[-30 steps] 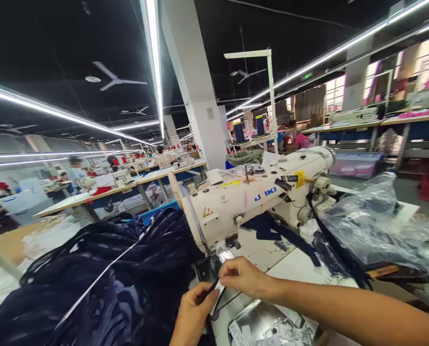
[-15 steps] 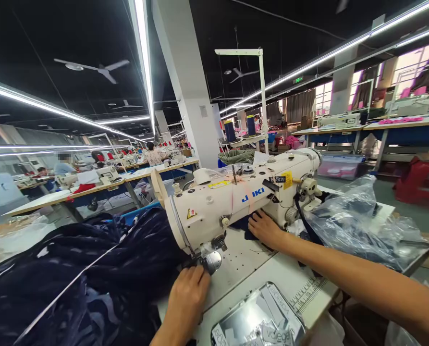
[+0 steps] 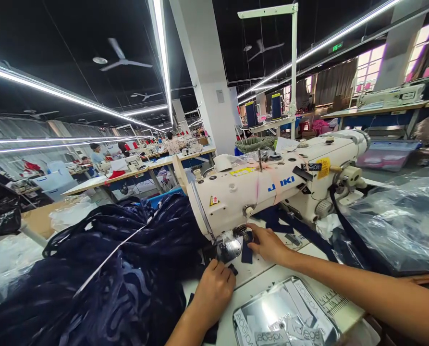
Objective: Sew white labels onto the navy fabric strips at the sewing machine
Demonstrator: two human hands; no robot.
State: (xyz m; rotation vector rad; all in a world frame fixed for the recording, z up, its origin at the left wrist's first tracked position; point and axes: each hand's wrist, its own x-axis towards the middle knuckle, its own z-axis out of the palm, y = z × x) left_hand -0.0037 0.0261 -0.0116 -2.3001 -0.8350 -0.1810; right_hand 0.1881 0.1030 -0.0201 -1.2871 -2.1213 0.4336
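A white sewing machine (image 3: 232, 192) stands in front of me on its table. My left hand (image 3: 216, 286) is closed at the front of the needle area, with dark navy fabric at its fingertips and below the wrist. Just right of the presser area, my right hand (image 3: 270, 245) pinches a navy fabric strip (image 3: 247, 254) between thumb and fingers. More navy strip (image 3: 308, 233) runs under the machine arm and off to the right. The stitching point itself is hidden behind the metal guard (image 3: 230, 250) and my left fingers.
A large heap of navy strips (image 3: 120, 269) lies left of the machine. In front sits a metal tray (image 3: 259, 298) holding printed labels. Clear plastic bags (image 3: 398, 221) lie at the right. Thread cones (image 3: 276, 106) stand behind; other people work at tables farther back.
My right hand has come from under the machine arm toward the needle area and now pinches the navy strip. My left hand stays by the needle. The camera view has shifted.
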